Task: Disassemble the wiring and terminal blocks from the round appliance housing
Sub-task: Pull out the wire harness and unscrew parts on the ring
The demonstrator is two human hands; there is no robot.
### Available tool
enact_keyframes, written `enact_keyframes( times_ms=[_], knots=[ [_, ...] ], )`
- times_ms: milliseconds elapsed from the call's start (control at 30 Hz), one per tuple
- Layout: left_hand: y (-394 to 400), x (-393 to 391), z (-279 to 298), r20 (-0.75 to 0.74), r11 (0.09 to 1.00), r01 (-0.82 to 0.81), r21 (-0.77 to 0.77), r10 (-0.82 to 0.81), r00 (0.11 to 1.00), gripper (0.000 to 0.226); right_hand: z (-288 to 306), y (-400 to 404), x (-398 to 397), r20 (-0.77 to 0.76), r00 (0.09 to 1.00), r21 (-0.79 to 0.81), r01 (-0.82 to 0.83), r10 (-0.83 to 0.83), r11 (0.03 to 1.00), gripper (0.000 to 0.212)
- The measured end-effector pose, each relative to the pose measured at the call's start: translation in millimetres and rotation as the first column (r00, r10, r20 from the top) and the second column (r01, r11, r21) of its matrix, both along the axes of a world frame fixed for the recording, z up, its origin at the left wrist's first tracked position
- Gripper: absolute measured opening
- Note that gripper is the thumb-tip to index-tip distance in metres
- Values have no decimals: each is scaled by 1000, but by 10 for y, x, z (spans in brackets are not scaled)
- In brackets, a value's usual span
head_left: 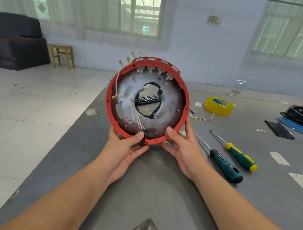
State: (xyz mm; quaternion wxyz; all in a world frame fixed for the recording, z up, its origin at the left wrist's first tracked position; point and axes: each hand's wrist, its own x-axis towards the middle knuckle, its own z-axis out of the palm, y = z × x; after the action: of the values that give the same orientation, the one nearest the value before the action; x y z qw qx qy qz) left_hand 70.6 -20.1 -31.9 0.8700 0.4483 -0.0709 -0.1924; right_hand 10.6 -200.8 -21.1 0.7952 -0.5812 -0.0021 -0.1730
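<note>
Both hands (124, 149) (183, 146) gripping red housing (184, 99) rim, white wires (138, 121) inside

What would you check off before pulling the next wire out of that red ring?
1. Housing held firmly: ok, left hand and right hand both grip its lower rim.
2. Inside facing the person: ok.
3. White wires still attached: ok, they run to the rim at the left thumb.
4. Terminal blocks still fitted at the top: ok.
5. Screwdrivers within reach: ok, on the table beside the right hand.
6. What fixes the blocks: cannot tell.
</note>
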Motion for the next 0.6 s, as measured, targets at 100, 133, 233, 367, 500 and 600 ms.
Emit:
enact_keyframes(
  times_ms=[100,133,233,367,500,600],
  knots=[
    [31,21,20,-38,998,57,-28,-58,998,59,0,33,-14,21,999,-21,26,-26,999,79],
    [47,34,27,-50,997,59,-39,-61,997,62,1,42,-17,19,999,-32,36,-35,999,78],
    [90,61,36,-81,997,30,-64,-35,996,82,-1,60,-12,-24,998,-24,54,-55,998,62],
    [107,70,49,-72,995,77,-71,-82,994,87,-30,59,12,-91,992,-68,84,-91,994,45],
    [148,66,94,-100,986,123,-111,-134,986,85,-58,56,16,-100,991,-183,70,-89,981,33],
    [162,89,87,-102,988,92,-123,-105,989,79,-32,74,-32,-72,974,-501,152,-216,852,44]
  ],
)
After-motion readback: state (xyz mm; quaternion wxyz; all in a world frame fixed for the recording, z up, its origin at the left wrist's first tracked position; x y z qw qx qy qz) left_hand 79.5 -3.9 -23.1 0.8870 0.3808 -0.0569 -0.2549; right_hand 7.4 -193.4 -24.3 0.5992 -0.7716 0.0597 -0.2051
